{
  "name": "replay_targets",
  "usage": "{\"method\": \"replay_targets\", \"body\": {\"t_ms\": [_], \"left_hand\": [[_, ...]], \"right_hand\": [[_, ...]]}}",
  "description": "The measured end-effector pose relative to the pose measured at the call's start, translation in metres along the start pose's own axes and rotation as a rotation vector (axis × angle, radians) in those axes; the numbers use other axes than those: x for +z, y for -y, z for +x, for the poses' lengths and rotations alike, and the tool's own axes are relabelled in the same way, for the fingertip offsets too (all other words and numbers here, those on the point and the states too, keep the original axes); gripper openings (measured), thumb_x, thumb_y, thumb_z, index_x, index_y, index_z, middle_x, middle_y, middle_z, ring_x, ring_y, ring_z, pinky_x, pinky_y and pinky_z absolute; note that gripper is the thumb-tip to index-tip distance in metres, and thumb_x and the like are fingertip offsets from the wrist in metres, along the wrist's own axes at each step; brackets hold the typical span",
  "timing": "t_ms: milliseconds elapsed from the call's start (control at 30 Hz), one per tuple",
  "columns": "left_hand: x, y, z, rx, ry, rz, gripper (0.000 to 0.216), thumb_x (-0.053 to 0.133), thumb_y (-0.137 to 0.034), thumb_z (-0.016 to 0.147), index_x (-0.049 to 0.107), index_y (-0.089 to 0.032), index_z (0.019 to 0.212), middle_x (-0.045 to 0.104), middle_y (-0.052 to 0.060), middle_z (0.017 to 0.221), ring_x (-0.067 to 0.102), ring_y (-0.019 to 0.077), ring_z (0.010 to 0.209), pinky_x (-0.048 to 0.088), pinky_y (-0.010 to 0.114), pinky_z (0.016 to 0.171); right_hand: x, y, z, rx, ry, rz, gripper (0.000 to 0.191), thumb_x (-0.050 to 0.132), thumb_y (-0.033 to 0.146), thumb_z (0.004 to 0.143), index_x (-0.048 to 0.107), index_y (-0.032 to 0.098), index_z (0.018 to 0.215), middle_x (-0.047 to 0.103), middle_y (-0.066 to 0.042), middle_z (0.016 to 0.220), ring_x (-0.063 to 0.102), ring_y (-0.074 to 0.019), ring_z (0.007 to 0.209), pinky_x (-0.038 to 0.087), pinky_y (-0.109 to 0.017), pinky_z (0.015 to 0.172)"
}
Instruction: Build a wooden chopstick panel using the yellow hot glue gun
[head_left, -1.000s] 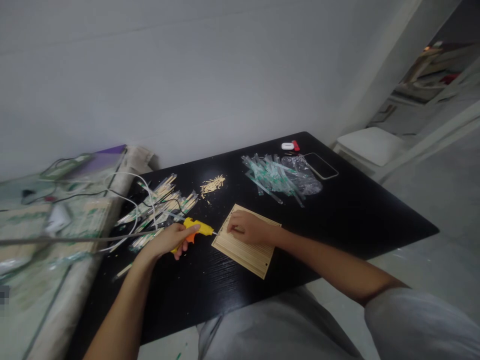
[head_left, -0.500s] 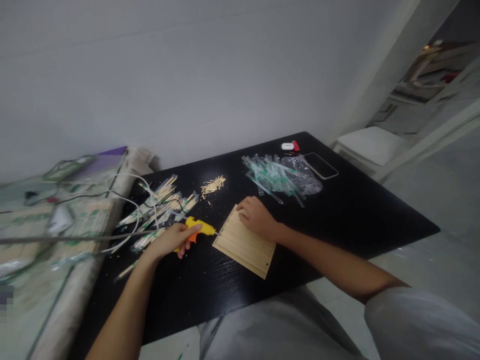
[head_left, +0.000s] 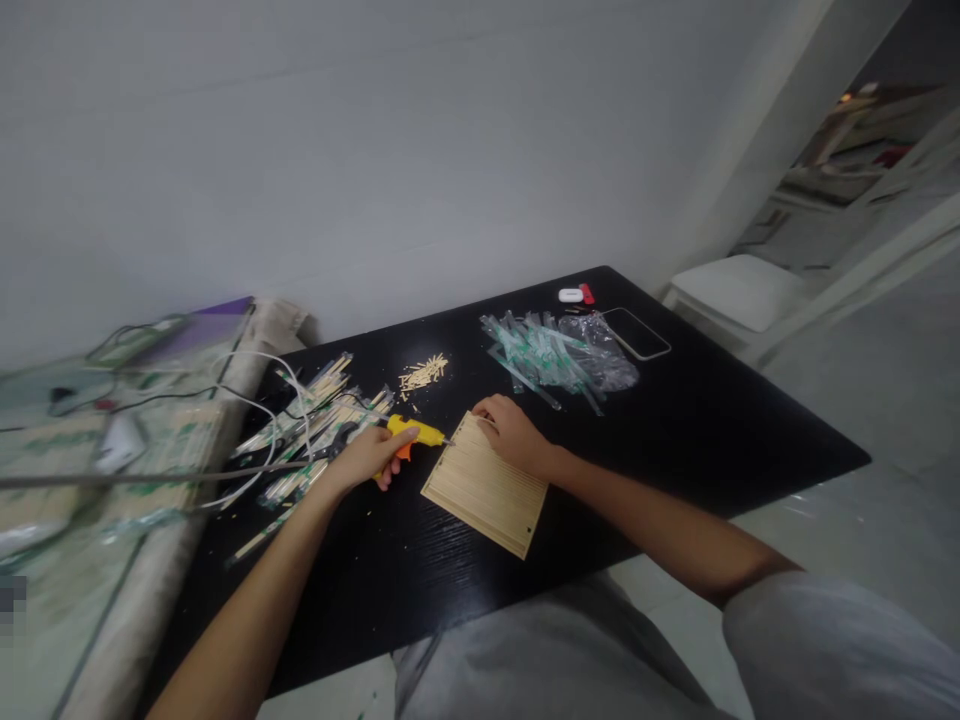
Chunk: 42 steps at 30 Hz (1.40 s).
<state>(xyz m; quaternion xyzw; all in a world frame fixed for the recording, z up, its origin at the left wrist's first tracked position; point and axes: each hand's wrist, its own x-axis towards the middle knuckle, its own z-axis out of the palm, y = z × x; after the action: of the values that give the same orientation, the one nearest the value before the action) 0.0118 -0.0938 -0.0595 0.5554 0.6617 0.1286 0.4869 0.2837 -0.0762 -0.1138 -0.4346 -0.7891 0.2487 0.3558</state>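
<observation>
My left hand (head_left: pixel 367 458) grips a yellow and orange glue gun (head_left: pixel 412 433), its nozzle touching the far left edge of a flat panel of wooden sticks (head_left: pixel 484 490). The panel lies on a black table (head_left: pixel 675 430). My right hand (head_left: pixel 514 435) rests on the panel's far corner, fingers curled and pressing down, right beside the nozzle.
A heap of wrapped and bare sticks (head_left: pixel 322 420) with white and black cables lies left of the gun. Short stick offcuts (head_left: pixel 424 372), empty green wrappers (head_left: pixel 555 355), a phone (head_left: pixel 636 332) and a small white and red item (head_left: pixel 576 294) lie farther back. A white seat (head_left: pixel 739 290) stands at right.
My left hand moved the glue gun up and right along the panel's left edge to its far corner. My right hand shifted from the panel's left part to the far corner.
</observation>
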Motion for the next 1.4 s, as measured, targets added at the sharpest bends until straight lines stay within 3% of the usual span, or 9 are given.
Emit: {"method": "replay_targets", "body": {"t_ms": [333,867,1400], "left_hand": [[0.010,-0.016,0.032,0.011,-0.067,0.040,0.067,0.060,-0.081,0.077,0.056,-0.019,0.052,0.057,0.003,0.042,0.051,0.0142,0.033,0.044,0.027,0.038],[0.016,-0.021,0.029,0.022,-0.161,-0.028,0.067,0.060,-0.082,0.077,0.053,-0.021,0.051,0.053,0.001,0.039,0.053,0.0149,0.034,0.046,0.027,0.040],[0.017,-0.022,0.030,0.016,-0.147,-0.014,0.068,0.059,-0.084,0.075,0.052,-0.022,0.049,0.053,0.001,0.037,0.052,0.0151,0.033,0.044,0.027,0.040]], "right_hand": [[-0.008,-0.004,0.008,0.109,-0.005,0.150,0.014,0.059,0.008,0.091,0.065,0.016,0.101,0.069,-0.003,0.088,0.064,-0.0146,0.081,0.049,-0.028,0.077],[-0.006,-0.007,0.009,0.107,-0.018,0.150,0.018,0.059,0.006,0.087,0.065,0.016,0.100,0.066,-0.004,0.092,0.062,-0.0151,0.084,0.050,-0.030,0.079],[-0.005,-0.007,0.009,0.096,-0.004,0.136,0.017,0.057,0.005,0.089,0.065,0.016,0.099,0.066,-0.004,0.089,0.061,-0.0150,0.082,0.048,-0.029,0.079]]}}
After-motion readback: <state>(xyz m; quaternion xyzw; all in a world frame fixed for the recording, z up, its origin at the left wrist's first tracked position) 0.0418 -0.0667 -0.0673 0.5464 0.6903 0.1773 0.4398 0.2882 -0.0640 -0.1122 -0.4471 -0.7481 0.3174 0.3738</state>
